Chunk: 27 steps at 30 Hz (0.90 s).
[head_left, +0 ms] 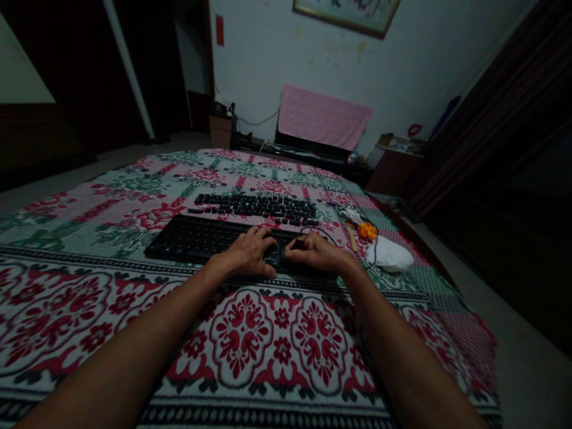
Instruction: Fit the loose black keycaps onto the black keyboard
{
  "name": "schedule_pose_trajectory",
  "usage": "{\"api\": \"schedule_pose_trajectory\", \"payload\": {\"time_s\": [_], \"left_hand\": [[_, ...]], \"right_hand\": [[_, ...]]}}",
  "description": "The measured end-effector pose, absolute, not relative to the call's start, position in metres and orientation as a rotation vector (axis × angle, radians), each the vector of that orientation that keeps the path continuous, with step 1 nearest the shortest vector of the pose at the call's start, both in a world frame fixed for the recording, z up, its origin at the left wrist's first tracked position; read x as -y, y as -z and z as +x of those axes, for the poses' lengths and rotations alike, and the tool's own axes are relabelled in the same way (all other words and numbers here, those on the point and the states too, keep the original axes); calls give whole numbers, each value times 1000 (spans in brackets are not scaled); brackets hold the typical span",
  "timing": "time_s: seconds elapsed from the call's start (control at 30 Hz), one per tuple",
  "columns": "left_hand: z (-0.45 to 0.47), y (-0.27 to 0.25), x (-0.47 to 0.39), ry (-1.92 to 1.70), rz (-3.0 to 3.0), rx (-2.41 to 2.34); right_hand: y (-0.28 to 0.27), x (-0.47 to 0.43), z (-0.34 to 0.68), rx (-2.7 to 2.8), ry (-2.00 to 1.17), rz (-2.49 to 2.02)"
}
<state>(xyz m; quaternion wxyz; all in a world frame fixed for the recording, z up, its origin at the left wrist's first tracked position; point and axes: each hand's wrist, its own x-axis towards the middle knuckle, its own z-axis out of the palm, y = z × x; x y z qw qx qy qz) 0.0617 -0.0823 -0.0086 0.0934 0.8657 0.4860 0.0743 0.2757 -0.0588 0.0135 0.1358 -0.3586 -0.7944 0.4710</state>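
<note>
A black keyboard (192,238) lies on the patterned bedspread, the key positions on its left and middle bare of caps. My left hand (250,250) rests on it right of the middle, fingers spread and thumb toward me. Over the keyboard's right end, my right hand (315,251) is closed in a pinch. A small dark piece shows at its fingertips, too dim to identify. Behind the keyboard, loose black keycaps (263,205) are laid out in rows. A thin dark cable (324,231) curves behind my right hand.
To the right lie a white bundle (389,256), an orange fluffy item (367,230), a flat wooden stick (352,237) and a crumpled whitish piece (352,214). The bedspread (281,333) extends around the keyboard. Beyond the bed, a pink towel (324,116) covers a dark screen.
</note>
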Motion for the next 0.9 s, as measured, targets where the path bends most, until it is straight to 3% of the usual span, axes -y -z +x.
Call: {"api": "schedule_pose_trajectory", "payload": {"time_s": [0.43,0.67,0.9], "left_hand": [[61,9,82,-208,2579,-1449],[62,7,84,-210,2580,-1453],[63,8,82,-208,2565,-1463]], "right_hand": [[-15,53,278,2275,-1448,-1012],[-48,53,249,2794,-931,-1076],[-35,60,266,2511,-1249,-1014]]}}
